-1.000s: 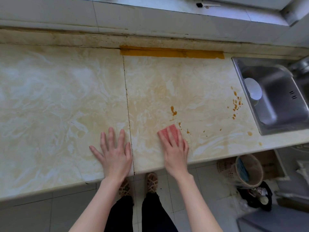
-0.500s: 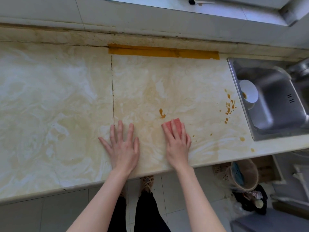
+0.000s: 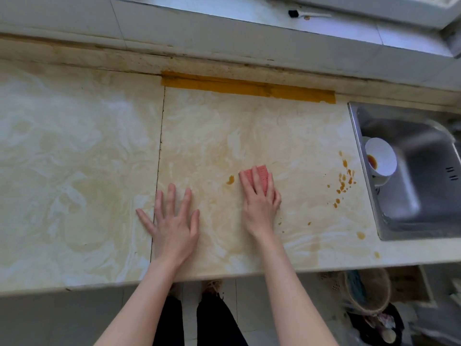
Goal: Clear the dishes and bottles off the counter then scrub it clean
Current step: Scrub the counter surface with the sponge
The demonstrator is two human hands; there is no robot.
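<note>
The likeliest slip here is a smear rather than a clean wipe. The pink sponge [image 3: 259, 174] sits just right of centre on the worktop [image 3: 74, 171], with the right hand [image 3: 260, 198] laid over it, fingers close together and pressing it flat. The brown spot [image 3: 230, 180] lies just beside its left edge, untouched, and a sideways pass with a loaded sponge may drag it into a streak. The cluster of splashes [image 3: 345, 182] toward the right of the frame, near the sink [image 3: 424, 196], could be spread the same way or pushed over the front edge. The left hand [image 3: 172, 221] rests spread flat as a brace (if the surface is wet, it could slide). Against a second ago, the sponge has moved from below the spot to level with it on its right. The left hand has crossed the seam, only its thumb still left of it.
</note>
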